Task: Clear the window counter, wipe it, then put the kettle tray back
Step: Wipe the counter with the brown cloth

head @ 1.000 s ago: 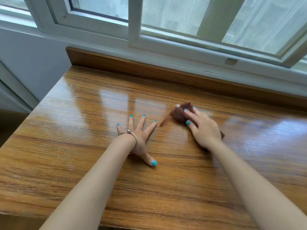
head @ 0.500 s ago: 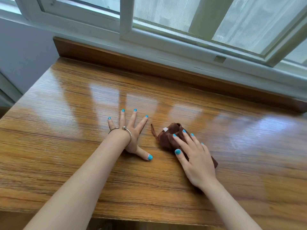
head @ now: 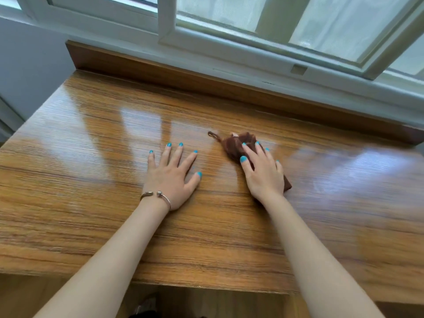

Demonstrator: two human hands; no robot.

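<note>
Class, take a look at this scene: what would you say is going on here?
A person is wiping a wooden window counter. The right hand presses a bunched brown cloth flat against the wood, fingers fairly straight. The left hand rests spread on the counter beside it, holding nothing. No kettle tray is in view.

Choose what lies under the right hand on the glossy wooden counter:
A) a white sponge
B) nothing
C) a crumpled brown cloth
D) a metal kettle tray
C: the right hand presses with straight fingers on a crumpled brown cloth, which shows past the fingertips on the glossy wooden counter.
</note>
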